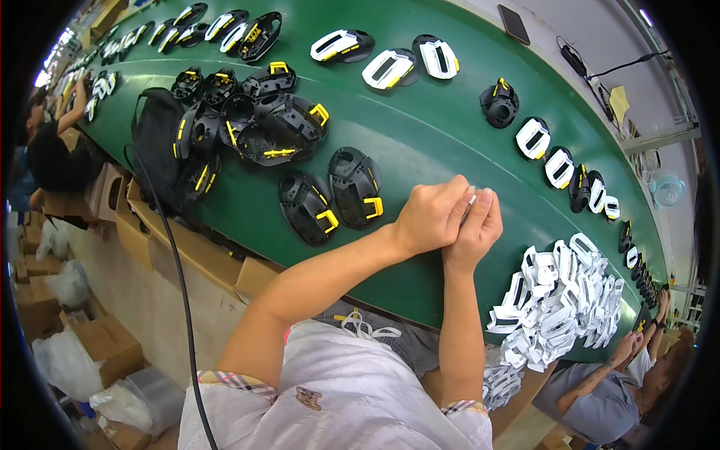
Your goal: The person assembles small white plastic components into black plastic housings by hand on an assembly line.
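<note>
Single head view, fisheye, worn on person's head, looking steeply down at both hands from close range. Left hand [431, 217] and right hand [474, 229] meet near frame centre; forearms enter from lower edge. Green conveyor belt [420, 135] runs beyond hands, edges bowed toward rim. Dark vignette at corners. No second view, so no shared region.

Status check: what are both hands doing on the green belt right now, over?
Left hand and right hand pressed together over a small white piece. White frame pile at right. Black-and-yellow shells at left. Belt under hands bare.
</note>
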`<state>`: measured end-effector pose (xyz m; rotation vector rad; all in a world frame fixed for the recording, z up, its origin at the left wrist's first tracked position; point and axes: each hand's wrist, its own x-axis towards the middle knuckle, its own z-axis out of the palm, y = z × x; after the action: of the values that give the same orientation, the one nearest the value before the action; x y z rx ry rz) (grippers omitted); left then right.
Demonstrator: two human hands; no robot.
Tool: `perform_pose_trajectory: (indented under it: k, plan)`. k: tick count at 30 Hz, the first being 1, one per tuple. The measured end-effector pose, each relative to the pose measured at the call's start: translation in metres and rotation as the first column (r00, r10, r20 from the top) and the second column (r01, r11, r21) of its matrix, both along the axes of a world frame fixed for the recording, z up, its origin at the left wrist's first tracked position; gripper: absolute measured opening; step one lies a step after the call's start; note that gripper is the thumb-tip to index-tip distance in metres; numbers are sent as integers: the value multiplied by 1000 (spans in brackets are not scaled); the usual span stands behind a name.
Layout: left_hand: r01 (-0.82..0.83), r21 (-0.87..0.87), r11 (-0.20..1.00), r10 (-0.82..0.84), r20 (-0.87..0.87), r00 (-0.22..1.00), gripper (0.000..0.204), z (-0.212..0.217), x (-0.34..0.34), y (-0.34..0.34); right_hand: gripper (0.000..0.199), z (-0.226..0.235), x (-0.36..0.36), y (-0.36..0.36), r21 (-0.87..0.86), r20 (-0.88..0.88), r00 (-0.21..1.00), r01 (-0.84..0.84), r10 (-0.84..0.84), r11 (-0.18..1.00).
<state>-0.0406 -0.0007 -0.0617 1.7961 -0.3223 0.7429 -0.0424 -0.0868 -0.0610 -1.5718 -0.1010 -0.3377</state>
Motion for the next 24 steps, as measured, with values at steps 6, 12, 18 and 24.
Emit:
perform_pose_trajectory:
  k: [6, 12, 18, 24]
  plan:
    - [65, 73, 995, -77, 176, 981, 14, -2, 3, -4, 34, -2, 7, -3, 267, -250, 967, 18, 51, 963]
    - [42, -114, 993, -50, -65, 997, 17, 1, 3, -3, 34, 0, 2, -1, 55, 17, 999, 27, -28, 998]
    - [58, -168, 984, -80, -125, 989, 17, 3, -1, -4, 34, -2, 2, 0, 48, 2, 1000, 27, -28, 998]
    - [49, -96, 994, -59, -105, 993, 20, -2, 1, -4, 34, -1, 2, -2, -49, 11, 999, 50, -50, 998]
